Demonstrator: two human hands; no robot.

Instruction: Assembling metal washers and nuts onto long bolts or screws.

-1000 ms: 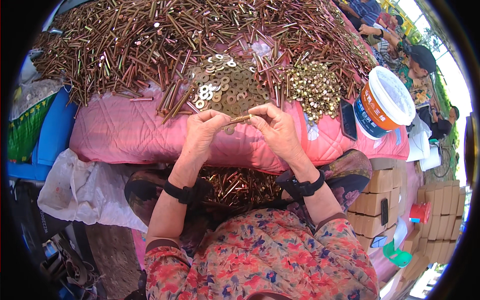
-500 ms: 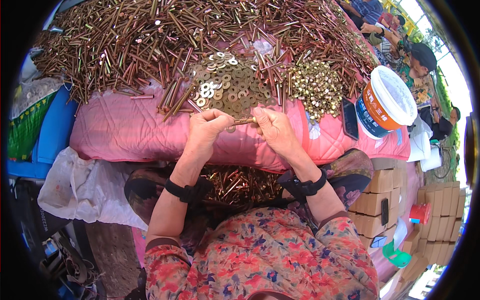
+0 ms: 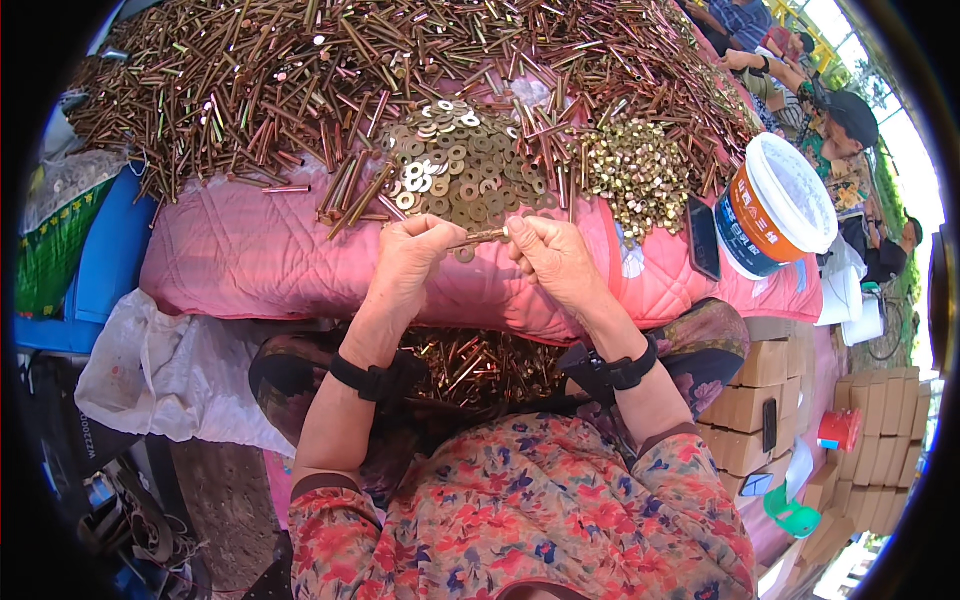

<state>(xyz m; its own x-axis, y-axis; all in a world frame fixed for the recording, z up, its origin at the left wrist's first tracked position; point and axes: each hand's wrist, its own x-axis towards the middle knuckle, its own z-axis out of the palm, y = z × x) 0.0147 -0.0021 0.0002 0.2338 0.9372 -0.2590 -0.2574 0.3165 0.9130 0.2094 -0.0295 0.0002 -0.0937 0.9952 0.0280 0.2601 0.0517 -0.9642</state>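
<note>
One metal rod (image 3: 486, 237), centre of frame, long axis roughly left-right, bridges both grips: left hand (image 3: 407, 260) pinched on its left end, right hand (image 3: 556, 262) on its right, neither nearer

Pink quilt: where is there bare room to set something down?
The pink quilt, front left, between metal rods, white sack and left hand; also a smaller gap between right hand and phone. Crowded behind: rods, washers, gold pieces.

Toward eleven o'clock, slim coppery metal rods (image 3: 300, 80) are gleaming; toward twelve, flat round brassy metal washers (image 3: 470, 186) are shining smoothly. At two, a white cylindrical plastic bucket (image 3: 760, 222) is glinting. Pink quilted cloth (image 3: 240, 240) is looking puckered.
</note>
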